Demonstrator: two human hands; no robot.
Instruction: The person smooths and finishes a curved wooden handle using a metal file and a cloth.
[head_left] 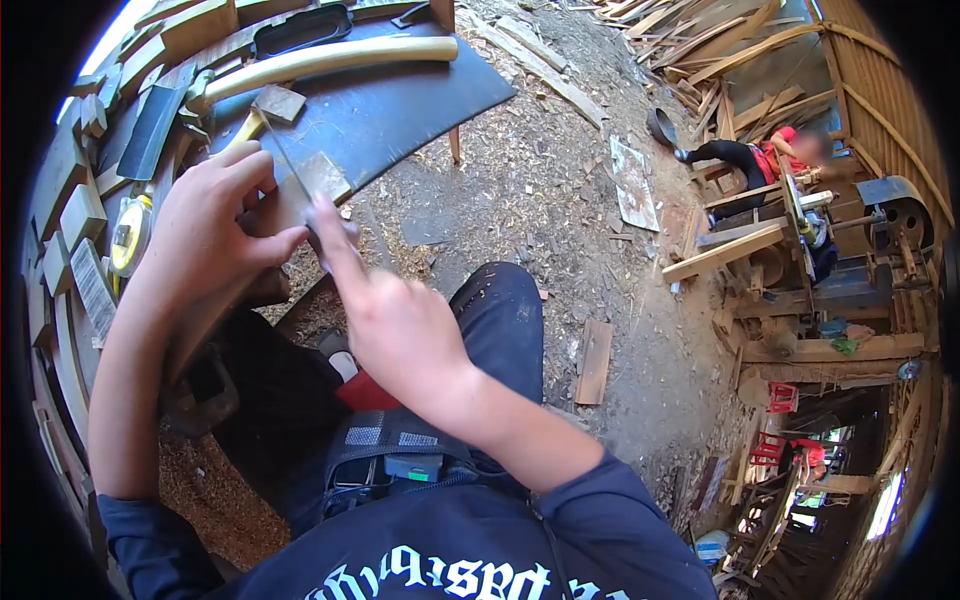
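Observation:
My left hand (215, 225) is bent over a wooden piece at the edge of the dark work surface (390, 90), its thumb and fingers pressed on the wood. My right hand (400, 325) is closed, partly blurred, with its fingertips at the near end of a long thin tool (283, 155). That tool slants up to a light wooden handle (247, 130) just beyond my left fingers. Small wood blocks (279, 104) lie beside the tool. Behind them rests a tool with a long curved wooden handle (340, 62).
Stacked wood pieces (82, 215) and a yellow tape measure (130, 235) are at the left. A black tray (300, 30) lies at the back. Shavings and boards (594, 362) cover the floor. A person in red (780, 155) sits by machinery at the right; another (808, 458) is farther off.

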